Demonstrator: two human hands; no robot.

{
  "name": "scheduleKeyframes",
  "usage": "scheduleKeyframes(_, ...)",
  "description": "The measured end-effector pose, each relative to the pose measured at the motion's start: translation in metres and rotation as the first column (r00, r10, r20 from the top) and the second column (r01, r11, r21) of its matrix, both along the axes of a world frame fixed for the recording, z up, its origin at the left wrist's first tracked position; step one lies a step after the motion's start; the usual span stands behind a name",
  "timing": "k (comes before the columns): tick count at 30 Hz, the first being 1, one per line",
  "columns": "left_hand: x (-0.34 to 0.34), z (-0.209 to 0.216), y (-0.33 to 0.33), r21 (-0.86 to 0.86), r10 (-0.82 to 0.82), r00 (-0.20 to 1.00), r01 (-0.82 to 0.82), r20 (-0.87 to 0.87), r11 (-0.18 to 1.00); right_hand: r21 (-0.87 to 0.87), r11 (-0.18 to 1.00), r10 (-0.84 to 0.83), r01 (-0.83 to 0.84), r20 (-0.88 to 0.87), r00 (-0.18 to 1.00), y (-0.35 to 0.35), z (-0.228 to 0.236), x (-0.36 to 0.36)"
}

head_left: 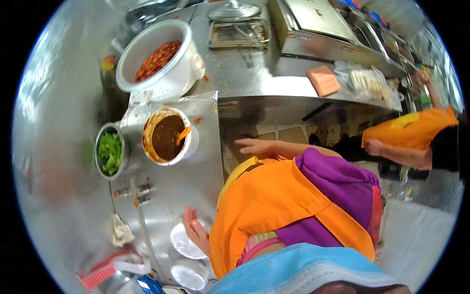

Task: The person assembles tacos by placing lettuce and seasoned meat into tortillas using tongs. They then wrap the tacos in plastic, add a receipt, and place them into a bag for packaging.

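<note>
Left hand (195,229) rests on a small white round plate (185,241) at the near edge of the steel counter (166,196); fingers lie close together, flat along the plate's right rim, not pinching anything visible. A second small white round dish (189,275) sits just below the first, apart from the hand. Right hand (253,145) is out over the counter's right edge, palm down, fingers extended and loosely together, holding nothing, near the foil-covered patch (203,105) but not clearly touching it. Beside it, a white round pot of dark brown sauce (169,137) with an orange spoon (183,134) standing in it. Just left of that, a metal bowl of chopped green herbs (110,151). Further up, a large white cooker pot of reddish-brown beans (157,58). A crumpled whitish cloth (120,231) lies left of the plate. Orange apron and purple shirt (293,196) fill the centre. Far right, another person in an orange top (411,130) with a bare forearm, well apart.
</note>
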State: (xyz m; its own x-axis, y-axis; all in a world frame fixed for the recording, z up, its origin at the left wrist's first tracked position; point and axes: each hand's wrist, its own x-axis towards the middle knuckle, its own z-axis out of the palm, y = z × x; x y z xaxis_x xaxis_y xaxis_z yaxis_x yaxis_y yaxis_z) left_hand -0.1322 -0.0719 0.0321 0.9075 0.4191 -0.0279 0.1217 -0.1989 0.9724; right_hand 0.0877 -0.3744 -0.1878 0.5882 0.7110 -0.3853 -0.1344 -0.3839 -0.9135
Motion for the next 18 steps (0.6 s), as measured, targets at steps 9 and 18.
scheduleKeyframes(9, 0.053, -0.02, -0.002, -0.15, -0.384, 0.91, 0.363, -0.156, 0.92, -0.758, 0.617, -0.349, 0.214, -0.02, 0.937, -0.147, -0.083, -0.092)
scheduleKeyframes(18, 0.071, -0.012, -0.029, -0.158, -0.34, 0.898, 0.306, -0.281, 0.939, -0.585, 0.784, -0.267, 0.206, -0.019, 0.963, -0.153, -0.088, -0.084)
